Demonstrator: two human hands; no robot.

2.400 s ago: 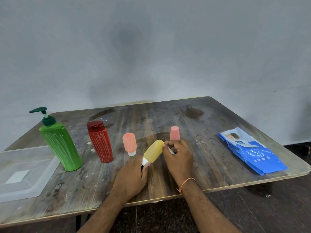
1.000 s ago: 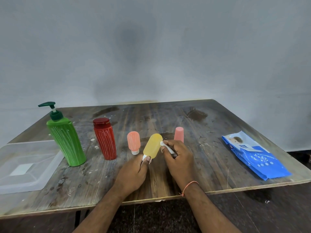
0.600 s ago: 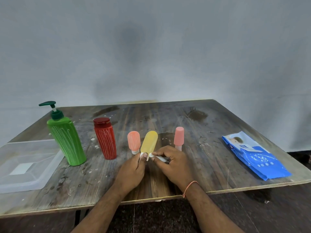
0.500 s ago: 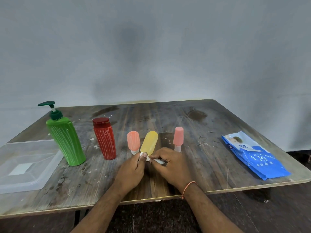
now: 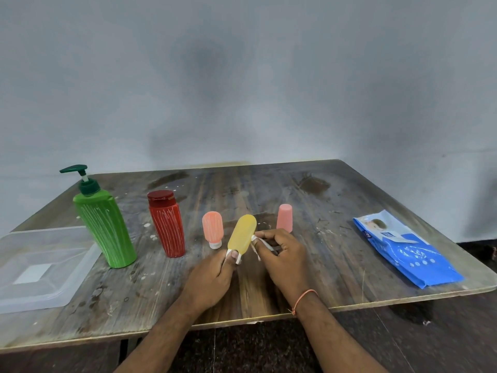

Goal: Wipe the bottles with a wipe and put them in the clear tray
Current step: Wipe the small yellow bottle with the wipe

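While the left hand [image 5: 212,281] pinches the white cap end of the yellow squeeze bottle [image 5: 242,234], tilted above the wooden table [image 5: 336,254] between two pink bottles, the right hand [image 5: 282,255] curls its fingers around a white wipe [image 5: 259,242] pressed against the bottle's side, the clear tray [image 5: 67,278] well apart at the far left.
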